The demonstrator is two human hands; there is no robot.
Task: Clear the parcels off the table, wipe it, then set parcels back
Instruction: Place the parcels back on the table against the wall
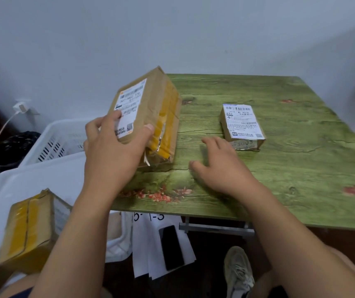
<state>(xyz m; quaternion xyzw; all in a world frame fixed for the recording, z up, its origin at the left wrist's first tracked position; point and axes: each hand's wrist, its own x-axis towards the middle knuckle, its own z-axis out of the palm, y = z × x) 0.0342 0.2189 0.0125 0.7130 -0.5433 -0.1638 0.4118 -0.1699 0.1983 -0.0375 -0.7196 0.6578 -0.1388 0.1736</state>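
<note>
My left hand grips a large brown cardboard parcel with yellow tape and a white label, tilted up at the left edge of the green wood-pattern table. A small brown parcel with a white label lies flat near the table's middle. Just short of it, my right hand hovers over the table with fingers spread and holds nothing. Another taped brown parcel sits in a white plastic crate at the lower left.
A second white slotted crate stands behind the first, left of the table. A black bag and a charger cable lie by the wall. Papers with a black phone are on the floor, beside my shoe.
</note>
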